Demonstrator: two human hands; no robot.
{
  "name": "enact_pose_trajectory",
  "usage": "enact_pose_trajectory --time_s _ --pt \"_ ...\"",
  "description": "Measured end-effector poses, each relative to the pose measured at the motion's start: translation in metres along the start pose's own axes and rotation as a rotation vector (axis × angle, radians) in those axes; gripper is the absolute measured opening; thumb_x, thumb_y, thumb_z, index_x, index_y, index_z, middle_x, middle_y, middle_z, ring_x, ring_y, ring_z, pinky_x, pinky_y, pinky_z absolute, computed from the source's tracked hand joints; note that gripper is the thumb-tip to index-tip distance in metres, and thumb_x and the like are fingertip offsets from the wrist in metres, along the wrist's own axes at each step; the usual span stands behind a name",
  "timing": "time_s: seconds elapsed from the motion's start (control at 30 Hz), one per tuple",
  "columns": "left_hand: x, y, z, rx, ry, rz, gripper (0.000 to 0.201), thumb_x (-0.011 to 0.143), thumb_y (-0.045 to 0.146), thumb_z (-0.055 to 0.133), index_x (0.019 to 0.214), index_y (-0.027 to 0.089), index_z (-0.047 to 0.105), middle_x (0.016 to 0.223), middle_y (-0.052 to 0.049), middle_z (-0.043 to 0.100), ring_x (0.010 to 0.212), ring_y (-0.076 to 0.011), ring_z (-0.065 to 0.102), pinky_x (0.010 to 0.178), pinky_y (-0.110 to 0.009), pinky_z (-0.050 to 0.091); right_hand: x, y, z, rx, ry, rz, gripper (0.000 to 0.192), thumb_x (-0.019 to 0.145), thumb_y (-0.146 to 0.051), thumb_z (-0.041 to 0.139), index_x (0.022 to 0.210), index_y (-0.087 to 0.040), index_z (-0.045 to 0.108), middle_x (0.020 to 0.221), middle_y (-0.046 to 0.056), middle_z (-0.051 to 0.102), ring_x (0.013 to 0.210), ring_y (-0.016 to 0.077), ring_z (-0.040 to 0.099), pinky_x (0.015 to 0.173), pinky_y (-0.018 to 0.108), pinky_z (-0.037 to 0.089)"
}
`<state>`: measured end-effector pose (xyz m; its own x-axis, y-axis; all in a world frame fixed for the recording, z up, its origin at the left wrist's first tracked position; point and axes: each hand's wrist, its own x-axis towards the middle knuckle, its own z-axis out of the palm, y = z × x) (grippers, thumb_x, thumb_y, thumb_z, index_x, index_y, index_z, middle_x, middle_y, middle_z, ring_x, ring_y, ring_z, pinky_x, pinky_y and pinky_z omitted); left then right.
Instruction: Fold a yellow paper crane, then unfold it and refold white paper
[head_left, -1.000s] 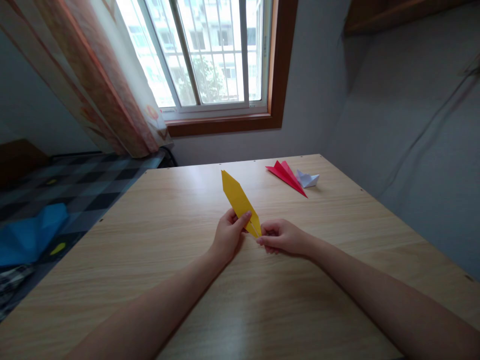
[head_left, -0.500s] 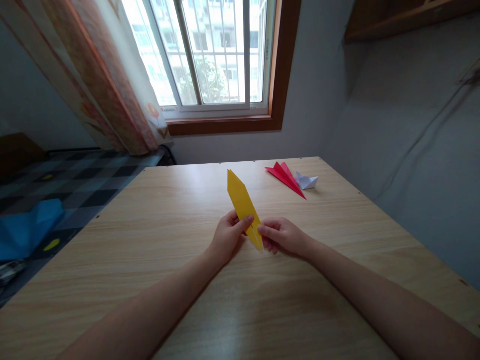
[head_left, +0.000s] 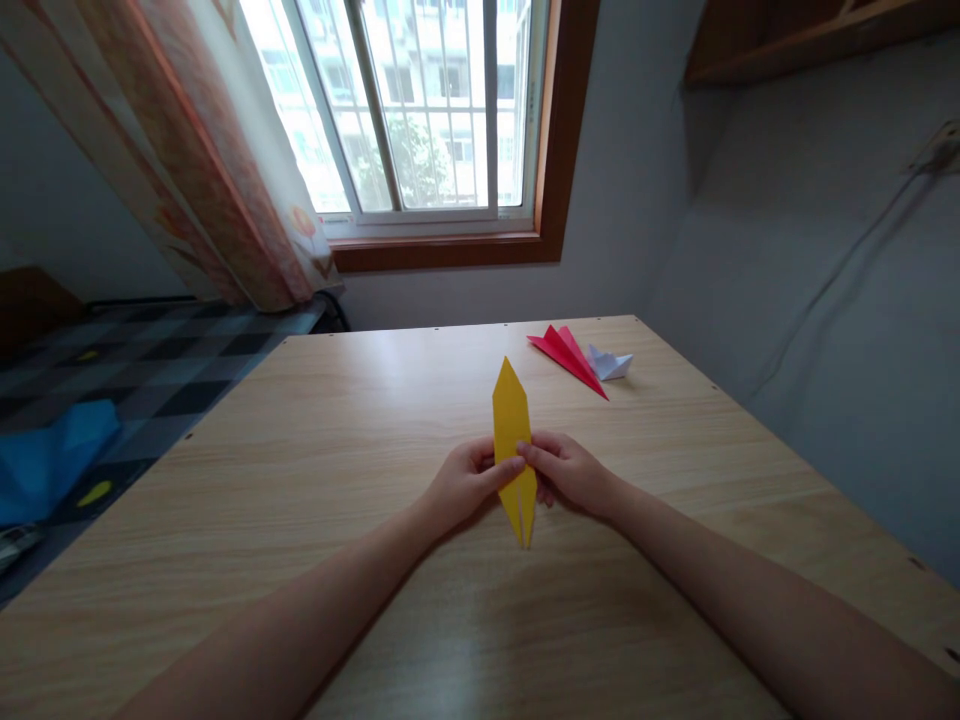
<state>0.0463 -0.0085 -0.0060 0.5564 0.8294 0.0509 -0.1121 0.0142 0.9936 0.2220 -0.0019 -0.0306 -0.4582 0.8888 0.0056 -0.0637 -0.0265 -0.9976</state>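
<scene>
A folded yellow paper (head_left: 511,412) is held nearly upright above the middle of the table. Its far end comes to one point; the near end splits into two narrow tips. My left hand (head_left: 471,480) grips it from the left, thumb across the front and fingers behind. From the right, my right hand (head_left: 568,468) pinches the same paper, its thumb on the front close to the left thumb. The fingers behind the paper are partly hidden.
On the wooden table (head_left: 337,510), a red paper plane (head_left: 571,360) lies at the far right beside a white paper boat (head_left: 610,362). Left of the table, a blue folded paper (head_left: 56,455) rests on a checked bedspread (head_left: 172,350). A window (head_left: 420,110) is behind.
The yellow paper has turned from a leftward lean to nearly upright and shifted slightly right and nearer. My right hand's grip has moved higher along it, beside my left thumb.
</scene>
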Motion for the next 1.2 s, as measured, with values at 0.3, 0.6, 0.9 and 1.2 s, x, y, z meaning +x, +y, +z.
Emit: enact_pose_trajectory --time_s 0.3,0.6,0.9,1.2 --pt "-0.0002 -0.0006 -0.0003 0.035 0.079 0.025 0.043 0.085 0.053 0.063 0.079 0.011 0.069 0.072 -0.006 0.069 0.067 -0.0189 0.063 0.065 -0.028 0.05 -0.0006 -0.0017 0.0 0.022 -0.004 -0.006 0.047 0.084 -0.062 0.061 0.08 -0.015 0.06 0.056 -0.003 0.055 0.04 0.0066 0.047 0.037 0.017 0.038" --pt "-0.0022 0.0028 0.0015 0.081 0.044 0.033 0.044 0.085 0.055 0.061 0.076 0.013 0.071 0.073 -0.007 0.07 0.067 -0.0198 0.062 0.066 -0.029 0.048 -0.0007 -0.0034 0.0011 0.031 0.034 -0.005 0.049 0.084 -0.064 0.058 0.079 -0.016 0.058 0.056 -0.003 0.056 0.04 0.0072 0.046 0.035 0.018 0.036" --pt "-0.0026 -0.0027 -0.0009 0.149 0.049 0.028 0.046 0.088 0.056 0.057 0.081 0.013 0.072 0.076 -0.008 0.071 0.07 -0.0209 0.063 0.066 -0.029 0.049 -0.0004 -0.0076 0.005 0.026 0.077 -0.002 0.052 0.08 -0.067 0.061 0.077 -0.015 0.059 0.055 -0.003 0.056 0.038 0.0067 0.045 0.033 0.018 0.035" --pt "-0.002 0.001 -0.0037 0.154 -0.035 -0.01 0.041 0.086 0.052 0.061 0.087 0.014 0.074 0.085 -0.009 0.073 0.077 -0.0218 0.064 0.072 -0.03 0.049 -0.0007 -0.0065 0.0015 0.01 0.098 -0.028 0.046 0.085 -0.062 0.058 0.081 -0.016 0.058 0.056 -0.003 0.055 0.04 0.0082 0.048 0.034 0.018 0.039"
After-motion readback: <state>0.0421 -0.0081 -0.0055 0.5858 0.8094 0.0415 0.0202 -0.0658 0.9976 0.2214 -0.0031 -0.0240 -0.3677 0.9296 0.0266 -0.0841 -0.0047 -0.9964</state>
